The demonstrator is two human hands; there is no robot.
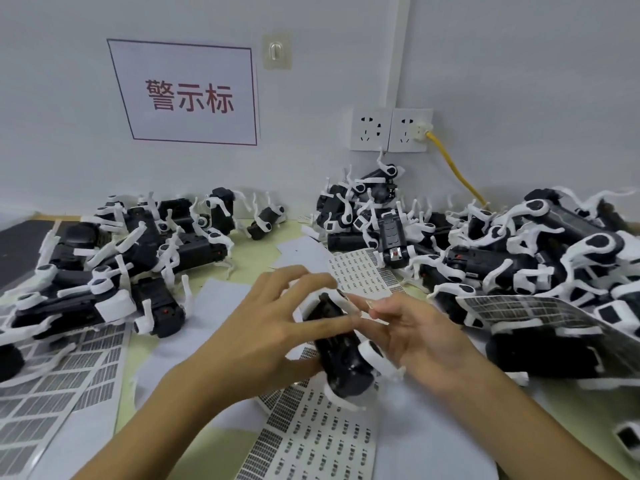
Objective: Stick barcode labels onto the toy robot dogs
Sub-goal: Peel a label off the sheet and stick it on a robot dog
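A black toy robot dog with white legs lies belly-up in the middle, above the table. My left hand grips it from the left, with the index finger laid across its body. My right hand is at the dog's right side, and its fingertips pinch a small barcode label just above the dog's upper end. A sheet of barcode labels lies under the dog on the table.
A pile of robot dogs fills the left, another pile the right and back. More label sheets lie left, another sheet behind the hands, and a curled sheet right. Wall sockets hold a yellow cable.
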